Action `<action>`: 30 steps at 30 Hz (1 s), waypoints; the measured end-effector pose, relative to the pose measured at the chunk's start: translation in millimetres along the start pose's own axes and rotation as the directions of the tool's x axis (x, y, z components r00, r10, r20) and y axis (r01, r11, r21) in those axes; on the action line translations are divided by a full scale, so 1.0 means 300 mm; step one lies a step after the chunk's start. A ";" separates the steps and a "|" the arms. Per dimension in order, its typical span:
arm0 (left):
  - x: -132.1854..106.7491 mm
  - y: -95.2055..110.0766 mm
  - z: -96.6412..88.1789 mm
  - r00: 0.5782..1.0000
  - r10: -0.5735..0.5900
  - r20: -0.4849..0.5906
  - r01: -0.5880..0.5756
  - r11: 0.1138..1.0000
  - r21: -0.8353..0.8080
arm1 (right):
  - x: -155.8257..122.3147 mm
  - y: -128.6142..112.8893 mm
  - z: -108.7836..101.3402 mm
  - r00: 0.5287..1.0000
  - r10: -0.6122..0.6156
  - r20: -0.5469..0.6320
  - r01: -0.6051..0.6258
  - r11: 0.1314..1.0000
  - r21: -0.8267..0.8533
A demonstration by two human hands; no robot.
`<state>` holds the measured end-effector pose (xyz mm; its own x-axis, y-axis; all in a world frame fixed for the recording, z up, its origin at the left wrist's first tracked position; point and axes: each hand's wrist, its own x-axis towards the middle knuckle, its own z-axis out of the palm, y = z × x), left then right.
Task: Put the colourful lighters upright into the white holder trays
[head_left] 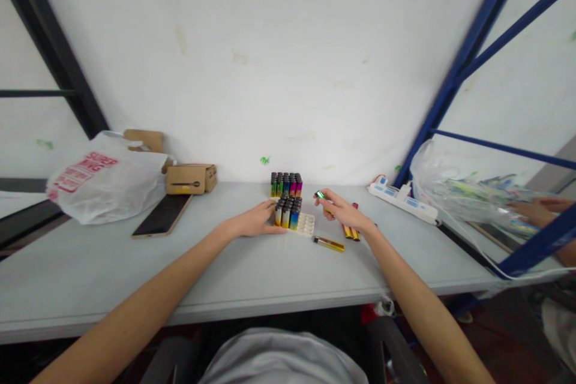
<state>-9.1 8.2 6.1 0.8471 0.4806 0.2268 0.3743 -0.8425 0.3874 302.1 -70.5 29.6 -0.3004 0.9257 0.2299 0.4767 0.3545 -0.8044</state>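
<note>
My left hand point(257, 220) grips the left end of a white tray point(306, 225), its thumb along the near side. Several lighters point(287, 215) with black tops stand upright in the tray's left part, while pockets on its right part hold nothing. Just right of the tray, my right hand point(341, 209) is closed on a lighter point(319, 195), held tilted; the fingers hide much of it. A gold lighter point(329, 244) lies on the table in front of the tray. More lighters point(351, 233) lie under and beside my right wrist, partly covered.
Behind the tray stands a block of multicoloured lighters point(286, 185). To the left are a phone point(162, 216), a cardboard box point(191, 179) and a white plastic bag point(108, 177). A power strip point(404, 201) lies at the right. Beyond the blue frame point(450, 84), another person's hand point(535, 213) shows.
</note>
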 end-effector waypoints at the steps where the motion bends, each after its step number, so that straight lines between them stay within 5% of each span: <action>1: 0.001 -0.001 0.000 1.000 -0.005 0.008 0.005 1.000 0.002 | 0.006 -0.005 0.016 1.000 0.020 -0.015 -0.020 0.998 0.056; 5: 0.005 -0.005 0.002 0.999 -0.021 0.029 0.021 1.000 0.001 | 0.030 -0.013 0.075 0.987 0.049 -0.153 -0.042 0.998 0.046; 12: -0.001 -0.008 0.003 1.000 -0.010 -0.004 0.010 1.000 -0.023 | 0.033 -0.032 0.129 0.926 -0.096 -0.366 0.042 0.987 -0.152; 22: 0.001 -0.003 -0.001 0.998 -0.042 0.037 0.043 0.999 -0.007 | 0.038 -0.025 0.154 0.890 -0.064 -0.452 -0.028 0.981 -0.194; 30: 0.001 0.009 -0.004 0.997 -0.060 0.043 0.060 0.998 -0.005 | 0.036 -0.043 0.153 0.903 -0.114 -0.414 0.009 0.969 -0.248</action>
<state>-8.2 6.4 8.4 0.8386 0.5194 0.1642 0.4228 -0.8107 0.4049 254.8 -71.1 17.2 0.0163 0.8500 0.5265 0.6641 0.3844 -0.6412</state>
